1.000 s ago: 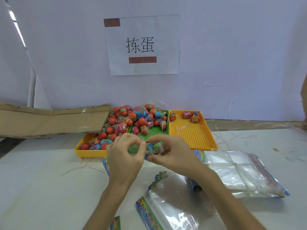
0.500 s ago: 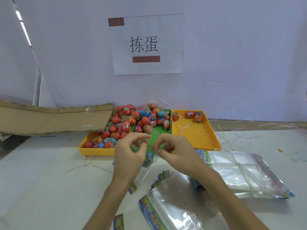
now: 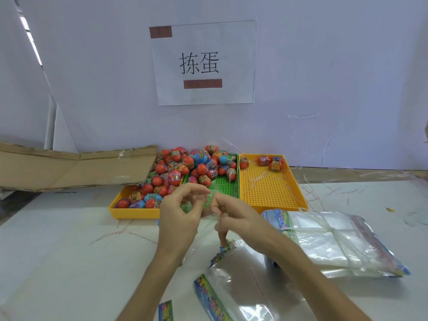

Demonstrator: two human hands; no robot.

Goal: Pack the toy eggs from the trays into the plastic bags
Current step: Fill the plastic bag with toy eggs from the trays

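On the white tabletop (image 3: 58, 251), left hand (image 3: 179, 218) and right hand (image 3: 234, 216) pinch a clear bag (image 3: 206, 225), probably to part its mouth for eggs (image 3: 185, 167).

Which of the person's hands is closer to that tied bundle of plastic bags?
Right. The right hand is just left of the tied bundle of plastic bags, near its printed edge; the left hand lies farther left, beyond the right one.
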